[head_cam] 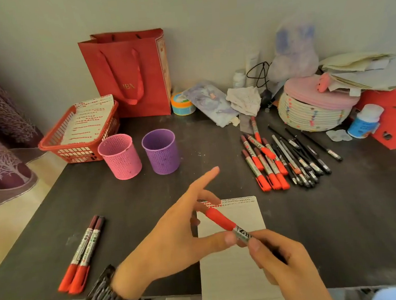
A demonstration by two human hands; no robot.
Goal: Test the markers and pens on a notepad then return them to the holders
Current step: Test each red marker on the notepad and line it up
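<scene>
A red-capped marker [225,223] hovers over the white notepad [246,217] at the table's front edge. My right hand [286,269] grips its barrel. My left hand [175,235] pinches the marker near the cap between thumb and middle fingers, with the index finger stretched out. Two red markers [81,255] lie side by side at the front left. A pile of red markers [265,163] and black pens [305,157] lies at the right. The pink holder [121,156] and purple holder [161,152] stand empty behind the notepad.
A red basket [80,133] with papers and a red gift bag [130,74] stand at the back left. A woven basket with a pink lid [313,108], a white bottle [364,121] and a red box [395,120] crowd the back right.
</scene>
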